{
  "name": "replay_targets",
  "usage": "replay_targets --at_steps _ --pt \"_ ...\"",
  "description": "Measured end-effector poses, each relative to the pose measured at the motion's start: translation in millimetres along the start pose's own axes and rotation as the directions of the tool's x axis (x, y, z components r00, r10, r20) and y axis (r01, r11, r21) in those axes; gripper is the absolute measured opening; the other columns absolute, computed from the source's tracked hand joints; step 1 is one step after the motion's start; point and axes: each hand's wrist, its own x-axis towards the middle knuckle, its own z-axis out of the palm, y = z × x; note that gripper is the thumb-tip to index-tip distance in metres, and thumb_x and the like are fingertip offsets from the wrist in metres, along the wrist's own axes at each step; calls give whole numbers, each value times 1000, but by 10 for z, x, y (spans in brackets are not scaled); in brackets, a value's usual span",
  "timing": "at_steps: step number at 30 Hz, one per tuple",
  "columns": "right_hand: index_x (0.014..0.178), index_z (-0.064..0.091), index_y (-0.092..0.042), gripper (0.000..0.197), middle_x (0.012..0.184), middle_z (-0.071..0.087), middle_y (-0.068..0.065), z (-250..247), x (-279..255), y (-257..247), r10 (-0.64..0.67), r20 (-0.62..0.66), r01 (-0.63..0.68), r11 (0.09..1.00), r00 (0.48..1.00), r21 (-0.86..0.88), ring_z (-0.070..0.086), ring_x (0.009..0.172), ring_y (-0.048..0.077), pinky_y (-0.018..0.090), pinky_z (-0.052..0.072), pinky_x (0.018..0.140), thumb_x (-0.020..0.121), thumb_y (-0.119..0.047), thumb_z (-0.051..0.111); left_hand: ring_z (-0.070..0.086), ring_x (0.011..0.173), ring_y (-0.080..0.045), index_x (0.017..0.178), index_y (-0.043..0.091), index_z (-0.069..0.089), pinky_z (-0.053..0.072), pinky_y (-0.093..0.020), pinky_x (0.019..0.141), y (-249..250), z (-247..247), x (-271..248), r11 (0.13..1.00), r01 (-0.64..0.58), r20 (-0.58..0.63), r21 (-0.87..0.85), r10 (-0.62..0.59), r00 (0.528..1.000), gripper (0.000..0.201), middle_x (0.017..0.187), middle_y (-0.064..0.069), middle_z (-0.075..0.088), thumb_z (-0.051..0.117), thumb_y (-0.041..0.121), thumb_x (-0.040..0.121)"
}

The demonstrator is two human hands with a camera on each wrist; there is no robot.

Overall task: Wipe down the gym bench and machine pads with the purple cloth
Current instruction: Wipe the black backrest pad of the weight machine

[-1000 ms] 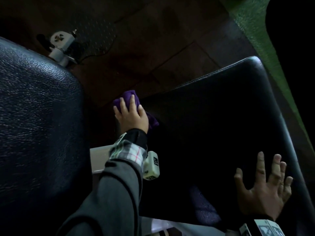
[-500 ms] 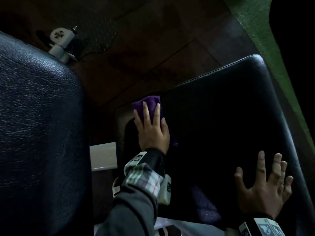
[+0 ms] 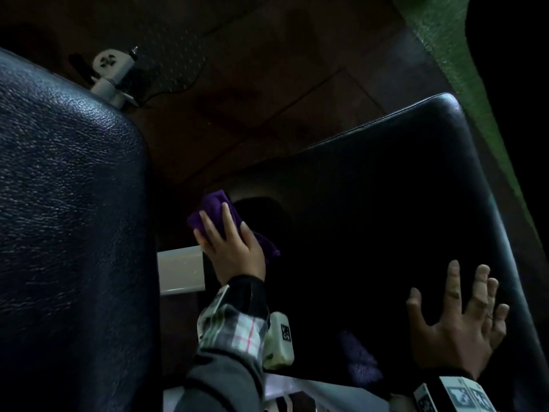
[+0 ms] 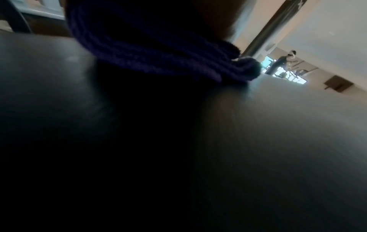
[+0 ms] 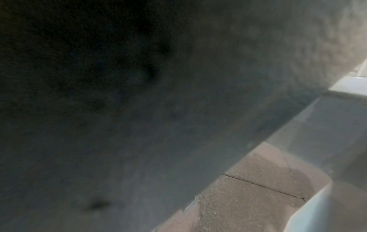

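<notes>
The purple cloth (image 3: 212, 211) lies bunched on the left edge of the black seat pad (image 3: 371, 203). My left hand (image 3: 228, 242) presses it down with fingers laid flat over it. In the left wrist view the cloth (image 4: 155, 47) fills the top, squeezed against the dark pad (image 4: 278, 141). My right hand (image 3: 463, 328) rests flat on the pad's near right part, fingers spread, holding nothing. The right wrist view shows only blurred pad surface (image 5: 139, 109) and floor (image 5: 248, 196). A second large black pad (image 3: 65, 218) stands at the left.
A white frame bar (image 3: 179, 269) sits in the gap between the two pads. A white machine part (image 3: 113, 72) with a cable lies on the dark floor at the back left. Green turf (image 3: 439, 40) runs along the right. A person (image 4: 282, 61) stands far off.
My left hand slid the cloth to the right across the pad, then back to its left edge and a little nearer to me. The right hand has stayed in place.
</notes>
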Motion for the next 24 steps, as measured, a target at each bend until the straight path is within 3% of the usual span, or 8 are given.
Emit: replay_targets --at_steps 4,8,13,17,22,24 --pt "146 30 -23 76 157 11 5 -7 -2 -4 -3 0 3 1000 1000 23 9 145 23 45 4 116 79 -58 36 23 135 -57 140 15 49 28 -65 104 167 32 -273 988 -155 32 30 154 988 53 153 -23 29 37 35 93" --pt "146 31 -23 75 157 12 6 -19 1 -20 -9 -6 9 1000 1000 30 10 145 24 44 3 116 79 -57 36 23 137 -55 140 18 50 28 -62 106 308 101 -49 978 -210 41 11 210 977 53 153 -21 30 36 37 93" --pt "145 31 -23 76 157 11 6 -31 2 -34 0 8 -1 999 1000 36 9 145 23 43 2 115 78 -57 36 31 128 -63 132 11 58 30 -65 103 302 150 438 993 -118 -53 18 119 991 49 144 -29 41 43 33 91" --pt "146 31 -23 75 157 12 7 -27 7 -27 -6 -2 7 1000 1000 29 10 145 23 43 3 115 79 -57 36 15 140 -53 145 16 42 13 -53 114 157 45 523 997 72 61 -11 -71 996 49 157 -21 20 47 28 98" --pt "146 29 -24 76 157 10 6 -22 9 -18 -2 13 2 1000 1000 26 7 145 22 45 3 116 78 -58 35 18 138 -54 146 15 41 19 -56 112 50 -36 126 995 104 42 -5 -104 994 49 156 -23 20 47 25 98" --pt "146 30 -23 76 157 11 6 -22 9 -21 -8 11 8 1000 1000 27 8 145 23 46 4 116 78 -57 36 22 135 -59 142 11 47 24 -63 108 89 -12 -121 1000 18 20 17 -18 1000 52 153 -26 27 41 31 94"
